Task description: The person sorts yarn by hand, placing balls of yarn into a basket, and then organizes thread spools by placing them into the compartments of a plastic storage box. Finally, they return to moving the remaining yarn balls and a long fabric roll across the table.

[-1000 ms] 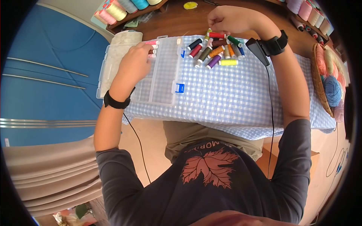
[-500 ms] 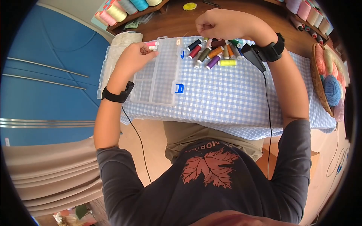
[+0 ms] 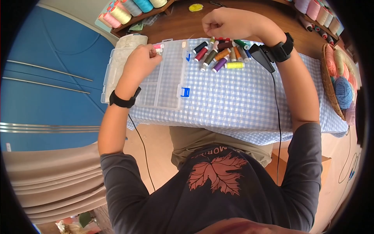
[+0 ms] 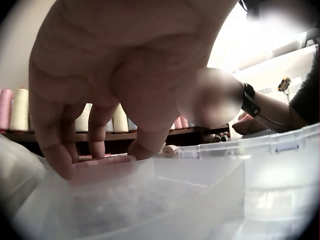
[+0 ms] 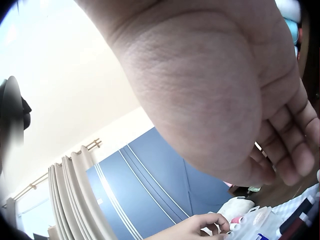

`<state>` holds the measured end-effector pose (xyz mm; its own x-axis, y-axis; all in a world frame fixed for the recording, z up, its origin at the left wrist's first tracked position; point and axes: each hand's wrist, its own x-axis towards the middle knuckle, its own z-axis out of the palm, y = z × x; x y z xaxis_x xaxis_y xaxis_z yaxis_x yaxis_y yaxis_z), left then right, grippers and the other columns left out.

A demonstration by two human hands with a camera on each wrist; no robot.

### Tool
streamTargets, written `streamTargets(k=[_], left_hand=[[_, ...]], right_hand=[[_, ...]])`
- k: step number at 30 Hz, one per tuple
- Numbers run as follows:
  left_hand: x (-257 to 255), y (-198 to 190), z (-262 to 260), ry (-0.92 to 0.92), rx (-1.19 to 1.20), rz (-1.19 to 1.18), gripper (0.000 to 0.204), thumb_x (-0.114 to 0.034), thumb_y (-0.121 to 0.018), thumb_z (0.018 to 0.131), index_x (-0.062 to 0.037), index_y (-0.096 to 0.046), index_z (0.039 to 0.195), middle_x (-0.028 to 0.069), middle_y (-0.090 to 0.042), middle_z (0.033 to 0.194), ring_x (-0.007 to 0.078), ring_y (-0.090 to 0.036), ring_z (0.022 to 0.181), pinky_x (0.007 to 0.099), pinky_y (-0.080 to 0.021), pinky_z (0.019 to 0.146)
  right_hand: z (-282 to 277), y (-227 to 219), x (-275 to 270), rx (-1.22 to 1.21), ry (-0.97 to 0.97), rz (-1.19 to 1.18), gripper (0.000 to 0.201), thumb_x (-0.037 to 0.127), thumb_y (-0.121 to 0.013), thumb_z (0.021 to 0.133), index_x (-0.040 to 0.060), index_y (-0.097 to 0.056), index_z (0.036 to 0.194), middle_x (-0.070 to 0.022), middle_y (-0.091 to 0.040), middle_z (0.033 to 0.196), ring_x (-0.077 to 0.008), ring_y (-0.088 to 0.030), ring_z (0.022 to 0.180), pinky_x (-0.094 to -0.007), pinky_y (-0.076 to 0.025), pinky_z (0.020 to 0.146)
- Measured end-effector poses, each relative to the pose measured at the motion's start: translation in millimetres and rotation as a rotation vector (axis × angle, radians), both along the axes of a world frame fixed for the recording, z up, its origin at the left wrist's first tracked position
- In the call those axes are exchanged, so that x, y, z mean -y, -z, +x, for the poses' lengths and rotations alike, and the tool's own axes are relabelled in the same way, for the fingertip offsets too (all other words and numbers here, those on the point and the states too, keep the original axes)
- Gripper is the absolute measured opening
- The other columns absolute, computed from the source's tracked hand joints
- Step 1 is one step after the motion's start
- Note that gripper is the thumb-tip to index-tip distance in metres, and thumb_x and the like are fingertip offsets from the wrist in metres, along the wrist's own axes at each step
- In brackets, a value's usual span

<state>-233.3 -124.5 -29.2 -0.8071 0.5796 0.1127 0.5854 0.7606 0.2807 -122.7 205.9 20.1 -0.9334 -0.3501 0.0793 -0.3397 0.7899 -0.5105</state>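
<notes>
In the head view, my left hand [image 3: 141, 62] is over the far left part of a clear plastic case [image 3: 159, 84]. Its fingertips and thumb pinch a pink thread spool [image 4: 102, 167] down in a compartment, as the left wrist view shows. Pink and white spool ends [image 3: 158, 46] show beside the fingers. My right hand [image 3: 237, 24] hovers beyond the case, just above and left of a pile of colored thread spools [image 3: 222, 54]. Its fingers hang loosely curled, and nothing shows in them in the right wrist view [image 5: 200, 90].
A blue checked cloth [image 3: 230, 97] covers the near side of the wooden table [image 3: 177, 25]. Racks of large thread cones [image 3: 120, 13] stand at the back. A wicker basket of yarn [image 3: 331, 84] sits at the right, and a yellow item [image 3: 196, 7] lies far back.
My right hand has drawn left and slightly away from the spool pile, then stayed there. My left hand's fingers shifted at the spools in the case, uncovering and then partly covering the row.
</notes>
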Motion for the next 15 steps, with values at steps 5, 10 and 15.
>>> streamTargets(k=[5, 10, 15], left_hand=[[16, -3, -14, 0.098, 0.055, 0.179, 0.021, -0.018, -0.073, 0.094, 0.0005, -0.078, 0.101, 0.0123, -0.074, 0.107, 0.0237, -0.07, 0.088, 0.0358, -0.056, 0.085], [21, -7, -1, 0.105, -0.051, 0.038, 0.015, -0.008, -0.075, 0.091, 0.0021, -0.08, 0.102, 0.0104, -0.076, 0.112, 0.0226, -0.072, 0.091, 0.0349, -0.057, 0.086], [25, -12, 5, 0.064, -0.024, 0.238, 0.011, -0.002, -0.079, 0.089, 0.0032, -0.081, 0.099, 0.0115, -0.08, 0.113, 0.0219, -0.076, 0.1, 0.033, -0.058, 0.091]], right_hand=[[3, -5, 2, 0.045, 0.021, -0.023, 0.017, 0.015, -0.064, 0.102, 0.0004, -0.065, 0.093, -0.0085, -0.064, 0.075, -0.019, -0.065, 0.069, -0.037, -0.053, 0.067], [1, -2, 1, 0.007, 0.023, 0.008, 0.016, 0.015, -0.064, 0.102, 0.001, -0.065, 0.094, -0.0071, -0.063, 0.075, -0.0182, -0.061, 0.069, -0.036, -0.05, 0.068], [2, -8, 4, 0.023, 0.019, 0.018, 0.015, 0.015, -0.065, 0.102, 0.0016, -0.066, 0.095, -0.0068, -0.064, 0.077, -0.0177, -0.061, 0.07, -0.0352, -0.051, 0.069]])
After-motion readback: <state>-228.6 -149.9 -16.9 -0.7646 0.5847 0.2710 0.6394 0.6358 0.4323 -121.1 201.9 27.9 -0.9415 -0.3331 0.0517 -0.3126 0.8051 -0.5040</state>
